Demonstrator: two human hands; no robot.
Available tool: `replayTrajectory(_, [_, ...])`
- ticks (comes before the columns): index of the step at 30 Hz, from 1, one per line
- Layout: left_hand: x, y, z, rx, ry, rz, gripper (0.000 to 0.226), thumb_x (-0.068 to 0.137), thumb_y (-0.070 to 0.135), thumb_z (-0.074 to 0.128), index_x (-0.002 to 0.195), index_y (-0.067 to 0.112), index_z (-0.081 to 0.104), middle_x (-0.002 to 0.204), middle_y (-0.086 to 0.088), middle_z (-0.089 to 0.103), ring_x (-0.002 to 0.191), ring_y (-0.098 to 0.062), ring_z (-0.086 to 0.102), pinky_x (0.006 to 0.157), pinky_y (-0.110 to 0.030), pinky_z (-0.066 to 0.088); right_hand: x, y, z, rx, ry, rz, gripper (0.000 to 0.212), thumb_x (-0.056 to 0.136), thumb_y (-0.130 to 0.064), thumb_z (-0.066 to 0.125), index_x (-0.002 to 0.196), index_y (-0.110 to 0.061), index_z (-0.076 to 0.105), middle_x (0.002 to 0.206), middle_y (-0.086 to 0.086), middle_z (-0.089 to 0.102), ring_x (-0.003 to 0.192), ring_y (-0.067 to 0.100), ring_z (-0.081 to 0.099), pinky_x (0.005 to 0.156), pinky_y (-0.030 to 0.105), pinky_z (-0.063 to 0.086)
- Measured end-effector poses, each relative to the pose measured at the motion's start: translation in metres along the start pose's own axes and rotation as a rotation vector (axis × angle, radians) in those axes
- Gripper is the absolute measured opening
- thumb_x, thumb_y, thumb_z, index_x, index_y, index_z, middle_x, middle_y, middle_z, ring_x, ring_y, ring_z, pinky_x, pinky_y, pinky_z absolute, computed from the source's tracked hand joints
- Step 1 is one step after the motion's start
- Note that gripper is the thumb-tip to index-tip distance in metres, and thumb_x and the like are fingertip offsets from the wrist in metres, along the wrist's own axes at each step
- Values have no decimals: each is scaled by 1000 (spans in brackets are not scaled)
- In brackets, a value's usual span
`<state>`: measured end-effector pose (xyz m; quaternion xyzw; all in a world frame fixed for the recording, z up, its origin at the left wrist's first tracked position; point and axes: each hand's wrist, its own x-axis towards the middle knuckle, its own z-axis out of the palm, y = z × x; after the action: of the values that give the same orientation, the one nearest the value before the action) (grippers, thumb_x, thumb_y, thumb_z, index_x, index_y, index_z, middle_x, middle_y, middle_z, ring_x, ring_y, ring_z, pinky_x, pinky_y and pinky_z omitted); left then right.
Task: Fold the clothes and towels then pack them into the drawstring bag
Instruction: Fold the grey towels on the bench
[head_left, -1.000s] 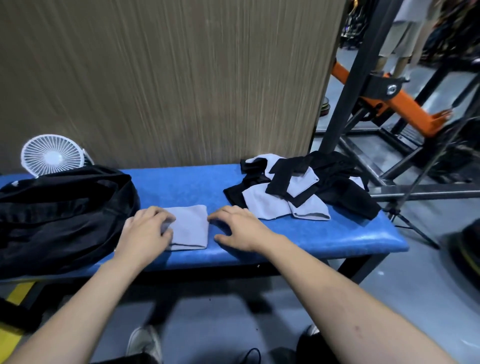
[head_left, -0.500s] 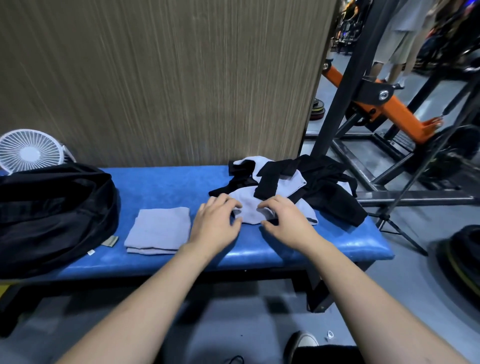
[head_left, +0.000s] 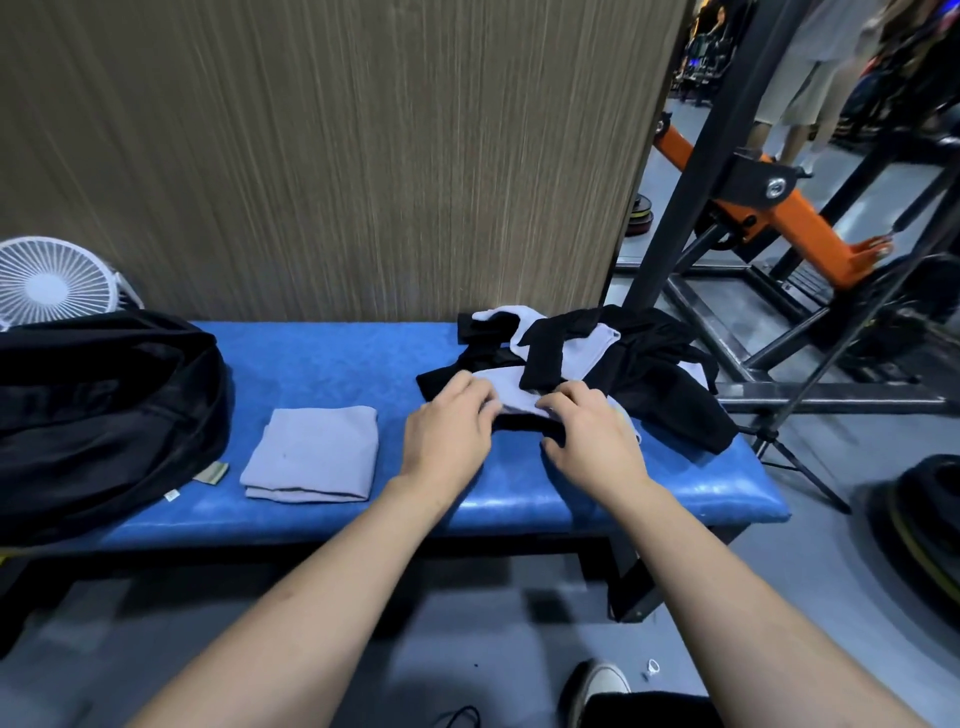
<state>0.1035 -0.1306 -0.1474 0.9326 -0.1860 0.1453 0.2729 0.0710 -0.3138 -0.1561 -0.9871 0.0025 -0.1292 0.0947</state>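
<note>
A folded grey towel (head_left: 311, 462) lies flat on the blue bench (head_left: 332, 358). To its left sits the black drawstring bag (head_left: 104, 415), slumped and dark. At the bench's right end is a loose pile of black clothes (head_left: 660, 379) mixed with light grey cloth (head_left: 506, 387). My left hand (head_left: 447, 434) and my right hand (head_left: 592, 439) sit side by side at the pile's near edge. Their fingers are curled onto the front edge of the light grey cloth. A black strip lies across that cloth just beyond my fingers.
A white fan (head_left: 52, 280) stands behind the bag against the wood-grain wall (head_left: 337, 156). Black and orange gym frames (head_left: 779, 208) and a tripod leg (head_left: 800, 457) crowd the floor right of the bench. A person stands far right. My shoe (head_left: 597, 686) is below.
Both hands left the folded grey towel and moved right to the pile, then closed on the light grey cloth's near edge. The view has swung slightly right.
</note>
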Motion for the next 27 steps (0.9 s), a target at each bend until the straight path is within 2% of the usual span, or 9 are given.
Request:
replayTrajectory(3, [-1, 5, -15, -116, 77, 60, 13, 103, 28, 44, 99, 20, 54, 105, 9, 56, 81, -24, 57, 68, -41, 47, 1, -4, -2, -36, 69, 9, 35, 85, -28, 67, 119, -23, 62, 116, -2, 56, 104, 26, 53, 85, 39, 42])
replayTrajectory(7, [-5, -6, -36, -276, 78, 137, 11, 101, 23, 45, 98, 19, 55, 101, 7, 59, 86, -20, 57, 77, -43, 49, 1, -1, -6, -85, 109, 51, 32, 78, -22, 71, 110, -22, 69, 104, 3, 60, 93, 31, 56, 74, 38, 42])
replayTrajectory(11, [-16, -32, -56, -308, -6, 151, 9, 94, 25, 47, 86, 26, 51, 101, 10, 62, 91, -16, 61, 83, -41, 51, -3, 7, -7, -221, 78, 144, 36, 76, -19, 69, 112, -22, 70, 101, 7, 61, 92, 33, 56, 78, 41, 37])
replayTrajectory(14, [-23, -58, -65, -273, -99, 75, 21, 92, 19, 52, 73, 27, 46, 100, 14, 63, 95, -11, 63, 85, -41, 53, -7, 7, -9, -307, 117, 176, 37, 73, -16, 68, 110, -20, 73, 94, 9, 61, 86, 35, 55, 79, 42, 34])
replayTrajectory(17, [-29, -84, -69, -240, -179, -2, 23, 91, 20, 55, 69, 27, 50, 101, 16, 65, 95, -8, 64, 85, -39, 55, -11, 1, -14, -291, 68, 144, 52, 74, -19, 67, 126, -23, 66, 102, 10, 61, 92, 34, 55, 81, 43, 36])
replayTrajectory(20, [-37, -101, -72, -238, -209, -24, 26, 93, 24, 60, 68, 26, 55, 98, 13, 66, 94, -4, 62, 90, -34, 51, -14, -12, -21, -155, -51, 127, 61, 83, -22, 58, 142, -34, 49, 111, 5, 56, 101, 30, 56, 84, 41, 43])
replayTrajectory(22, [-42, -110, -74, -251, -211, -39, 23, 94, 29, 62, 71, 28, 59, 95, 11, 67, 92, -4, 62, 90, -33, 50, -17, -21, -25, 120, -138, 155, 62, 85, -16, 54, 142, -41, 48, 107, -4, 57, 99, 24, 58, 83, 38, 49])
replayTrajectory(25, [-46, -115, -76, -277, -182, -63, 13, 90, 16, 65, 81, 25, 63, 95, 9, 66, 91, -3, 62, 90, -30, 50, -20, -25, -26, 438, -215, 157, 56, 83, 2, 52, 122, -37, 66, 87, -22, 54, 78, 9, 52, 70, 10, 41])
replayTrajectory(27, [-48, -112, -80, -305, -158, -82, 17, 87, 4, 64, 88, 22, 64, 99, 8, 64, 92, 2, 60, 87, -19, 47, -21, -23, -25, 488, -234, 141, 53, 81, 10, 50, 106, -32, 72, 89, -17, 55, 76, 12, 49, 66, 6, 37])
